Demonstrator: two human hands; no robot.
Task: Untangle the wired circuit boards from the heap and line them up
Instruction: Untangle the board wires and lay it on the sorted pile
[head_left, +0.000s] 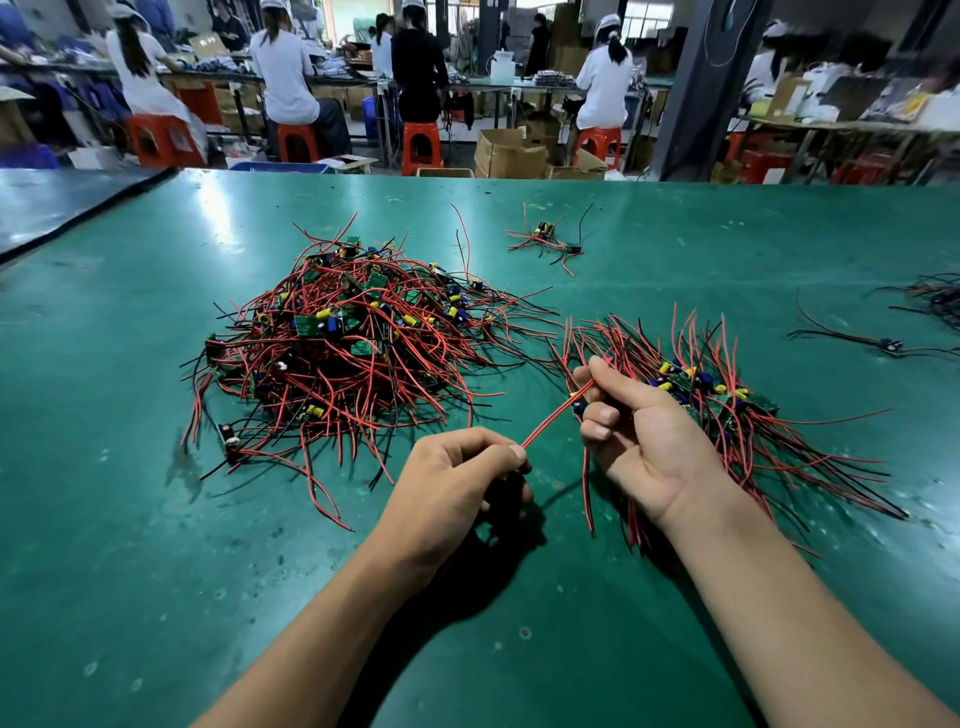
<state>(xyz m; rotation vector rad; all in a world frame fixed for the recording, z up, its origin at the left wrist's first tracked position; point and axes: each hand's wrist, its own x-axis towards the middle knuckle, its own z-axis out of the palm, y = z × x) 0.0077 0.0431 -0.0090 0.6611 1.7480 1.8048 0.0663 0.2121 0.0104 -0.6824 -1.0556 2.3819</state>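
R hand (636, 431) is gripping a small board (581, 407) w/ curled fingers. Its red wire (553, 418) is running toward 8 o'clock, where L hand (457, 475) is pinching the end. The heap (353, 338) is lying at 10 o'clock from the hands on the green table (156, 519), and the lined-up bundle (727, 405) at 2 o'clock, just behind R hand.

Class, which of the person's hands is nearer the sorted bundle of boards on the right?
Right. The right hand lies at the bundle's left edge; the left hand sits apart, further left.
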